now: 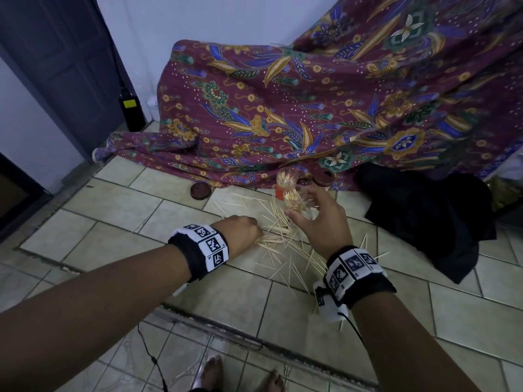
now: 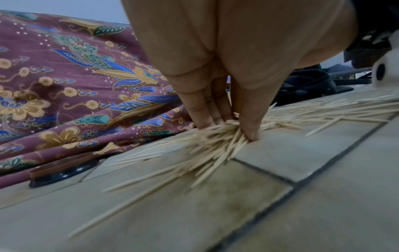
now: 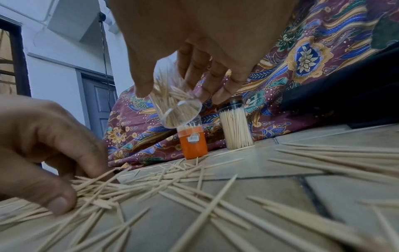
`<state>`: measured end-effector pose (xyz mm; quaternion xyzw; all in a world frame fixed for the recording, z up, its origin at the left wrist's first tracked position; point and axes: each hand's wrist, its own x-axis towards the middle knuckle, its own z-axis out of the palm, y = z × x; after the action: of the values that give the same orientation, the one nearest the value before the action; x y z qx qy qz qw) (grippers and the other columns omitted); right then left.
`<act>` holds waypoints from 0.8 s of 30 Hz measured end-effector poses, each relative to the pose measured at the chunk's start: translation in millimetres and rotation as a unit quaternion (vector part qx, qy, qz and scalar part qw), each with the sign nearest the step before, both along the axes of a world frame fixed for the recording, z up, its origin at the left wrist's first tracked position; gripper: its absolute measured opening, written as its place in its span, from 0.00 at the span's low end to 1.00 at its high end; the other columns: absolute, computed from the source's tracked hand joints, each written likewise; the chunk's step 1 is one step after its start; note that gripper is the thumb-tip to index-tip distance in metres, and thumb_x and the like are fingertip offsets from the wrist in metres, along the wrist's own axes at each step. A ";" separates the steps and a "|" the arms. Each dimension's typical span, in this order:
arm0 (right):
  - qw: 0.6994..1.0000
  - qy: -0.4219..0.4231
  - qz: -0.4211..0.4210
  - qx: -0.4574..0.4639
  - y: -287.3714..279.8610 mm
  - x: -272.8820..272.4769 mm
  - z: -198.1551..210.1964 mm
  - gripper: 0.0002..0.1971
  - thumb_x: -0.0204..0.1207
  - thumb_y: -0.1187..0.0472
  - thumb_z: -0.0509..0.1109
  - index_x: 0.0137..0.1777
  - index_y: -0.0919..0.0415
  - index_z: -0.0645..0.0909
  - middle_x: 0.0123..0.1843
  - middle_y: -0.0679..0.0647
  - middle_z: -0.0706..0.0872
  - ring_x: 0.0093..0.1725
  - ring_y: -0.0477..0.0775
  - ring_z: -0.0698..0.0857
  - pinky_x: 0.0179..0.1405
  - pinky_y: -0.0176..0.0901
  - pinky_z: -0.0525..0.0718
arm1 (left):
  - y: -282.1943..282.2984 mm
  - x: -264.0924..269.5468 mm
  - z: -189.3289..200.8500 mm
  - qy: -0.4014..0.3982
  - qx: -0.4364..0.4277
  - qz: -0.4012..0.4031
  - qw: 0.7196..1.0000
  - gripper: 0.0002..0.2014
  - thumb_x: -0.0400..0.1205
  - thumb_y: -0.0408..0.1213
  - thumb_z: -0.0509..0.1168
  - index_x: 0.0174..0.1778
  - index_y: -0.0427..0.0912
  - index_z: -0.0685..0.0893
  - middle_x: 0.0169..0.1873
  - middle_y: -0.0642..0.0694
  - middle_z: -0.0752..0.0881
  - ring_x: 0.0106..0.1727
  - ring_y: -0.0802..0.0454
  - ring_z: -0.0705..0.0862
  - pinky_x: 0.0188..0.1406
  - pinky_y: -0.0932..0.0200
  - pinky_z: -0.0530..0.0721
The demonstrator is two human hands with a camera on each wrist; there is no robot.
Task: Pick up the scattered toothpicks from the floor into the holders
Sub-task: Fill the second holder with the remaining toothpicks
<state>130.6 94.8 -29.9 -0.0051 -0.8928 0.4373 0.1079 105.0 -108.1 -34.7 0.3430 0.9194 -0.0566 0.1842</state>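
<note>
Many wooden toothpicks (image 1: 283, 244) lie scattered on the tiled floor (image 1: 113, 210). My left hand (image 1: 243, 230) is down on the pile, its fingertips (image 2: 250, 133) pinching a bunch of toothpicks (image 2: 218, 136). My right hand (image 1: 317, 219) holds a clear holder (image 1: 295, 203), partly filled, tilted above the floor; the clear holder (image 3: 177, 109) shows its base in the right wrist view. An orange-based holder (image 3: 193, 143) and a full clear holder with a brown lid (image 3: 236, 126) stand upright by the cloth.
A patterned maroon cloth (image 1: 311, 103) drapes over something behind the holders. A loose brown lid (image 1: 200, 190) lies on the floor at the left. Black fabric (image 1: 430, 216) is heaped at the right. A dark door (image 1: 62, 66) stands far left. My bare feet (image 1: 212, 374) show below.
</note>
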 end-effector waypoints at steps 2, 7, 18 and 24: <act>1.000 0.000 0.000 -0.001 0.1 0.2 0.3 0.24 0.69 0.50 0.82 0.64 0.49 0.79 0.56 0.41 0.85 0.53 0.42 0.82 0.54 0.41 0.81 | 0.5 0.8 -0.5 0.010 -0.004 -0.005 1.000 0.16 0.83 0.29 0.57 0.64 0.43 0.82 0.55 0.41 0.81 0.54 0.38 0.84 0.50 0.51 0.81; 1.000 0.001 0.002 -0.004 1.4 0.2 1.7 0.24 0.69 0.51 0.81 0.64 0.49 0.79 0.56 0.40 0.84 0.53 0.41 0.81 0.54 0.40 0.80 | 4.0 1.0 0.7 0.012 0.008 0.021 1.000 0.21 0.81 0.25 0.56 0.68 0.45 0.80 0.54 0.40 0.82 0.54 0.36 0.84 0.50 0.50 0.81; 1.000 -0.002 -0.004 -0.008 2.3 -0.2 -0.8 0.23 0.69 0.51 0.82 0.62 0.48 0.79 0.56 0.40 0.84 0.54 0.42 0.82 0.56 0.46 0.83 | -2.1 -18.5 11.1 -0.052 0.140 0.170 0.974 0.11 0.82 0.40 0.64 0.58 0.52 0.87 0.50 0.40 0.86 0.55 0.40 0.82 0.50 0.58 0.78; 1.000 0.000 -0.013 -0.003 3.8 -2.8 -2.3 0.25 0.68 0.49 0.82 0.64 0.48 0.79 0.56 0.39 0.84 0.53 0.42 0.81 0.56 0.48 0.83 | -7.9 -30.1 20.5 -0.071 0.234 0.212 0.946 0.02 0.79 0.43 0.71 0.41 0.53 0.88 0.37 0.52 0.83 0.44 0.53 0.78 0.43 0.65 0.72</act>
<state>127.8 98.6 -32.2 -0.0168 -0.8914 0.4383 0.1138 74.9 -116.0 -14.2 0.1766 0.9426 0.2254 0.1716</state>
